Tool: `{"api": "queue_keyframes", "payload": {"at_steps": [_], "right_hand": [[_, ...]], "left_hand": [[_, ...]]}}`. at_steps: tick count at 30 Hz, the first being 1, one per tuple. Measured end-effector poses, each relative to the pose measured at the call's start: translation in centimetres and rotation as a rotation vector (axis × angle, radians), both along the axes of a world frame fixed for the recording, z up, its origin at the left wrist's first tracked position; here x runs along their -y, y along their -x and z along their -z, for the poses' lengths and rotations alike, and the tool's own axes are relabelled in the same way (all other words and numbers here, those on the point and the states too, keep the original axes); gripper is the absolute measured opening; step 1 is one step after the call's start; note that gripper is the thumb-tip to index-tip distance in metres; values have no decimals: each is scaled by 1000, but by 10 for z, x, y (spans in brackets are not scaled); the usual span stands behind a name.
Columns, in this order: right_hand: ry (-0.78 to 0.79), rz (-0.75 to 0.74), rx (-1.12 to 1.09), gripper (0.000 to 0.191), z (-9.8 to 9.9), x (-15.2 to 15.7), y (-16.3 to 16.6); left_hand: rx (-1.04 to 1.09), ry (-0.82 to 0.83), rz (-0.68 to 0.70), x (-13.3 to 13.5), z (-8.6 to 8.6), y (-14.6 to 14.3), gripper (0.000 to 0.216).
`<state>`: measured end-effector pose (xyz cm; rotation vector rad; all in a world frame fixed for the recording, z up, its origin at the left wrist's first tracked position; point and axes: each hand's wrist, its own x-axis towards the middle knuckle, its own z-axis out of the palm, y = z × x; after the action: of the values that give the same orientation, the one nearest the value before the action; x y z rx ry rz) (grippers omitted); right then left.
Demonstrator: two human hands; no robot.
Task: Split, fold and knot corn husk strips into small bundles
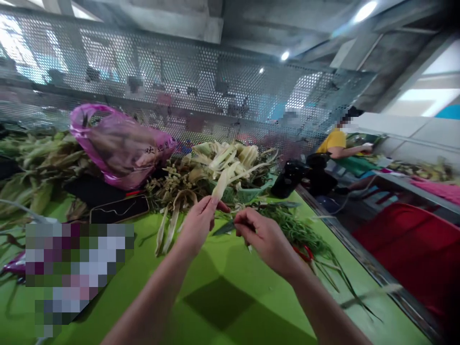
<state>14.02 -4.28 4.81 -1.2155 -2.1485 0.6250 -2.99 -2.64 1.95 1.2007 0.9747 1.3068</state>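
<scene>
My left hand point(203, 218) is closed round the lower end of a pale, folded corn husk point(222, 186), which points up and away. Just to its right, my right hand point(257, 227) has its fingers pinched together. A dark green leaf point(224, 227) shows at those fingertips; whether they grip it or another thin piece is unclear. Beyond the hands, a green basket point(253, 193) is heaped with pale husks point(230, 155). Limp, dry husk strips point(174, 223) lie left of my left hand. Long green leaf strands point(300, 227) spread beside my right hand.
Left are a pink plastic bag point(125, 148), a phone point(120, 209) and a husk pile point(43, 158). Red-handled scissors point(305, 254) lie partly under the strands. A perforated metal screen point(201, 91) stands behind the green table point(215, 306). A person in yellow point(334, 141) works at right.
</scene>
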Motion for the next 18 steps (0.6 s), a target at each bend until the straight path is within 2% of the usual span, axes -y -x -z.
{"api": "queue_keyframes", "payload": {"at_steps": [6,9,13,18], "right_hand": [[-208,72,221,10,19,-4,-6],[-263,90,271,11,24,-4,-8],[-282,96,232,11,26,-4,-8],[-170,50,36,9,26,-7,-15]], "left_hand": [[-147,65,81,-2,6,-6,40],[-257,20,89,-5,10,-10,37],[-453,-100,53,-11,22,-13,34],[-523,-97,41,-13,26,-13,34]]}}
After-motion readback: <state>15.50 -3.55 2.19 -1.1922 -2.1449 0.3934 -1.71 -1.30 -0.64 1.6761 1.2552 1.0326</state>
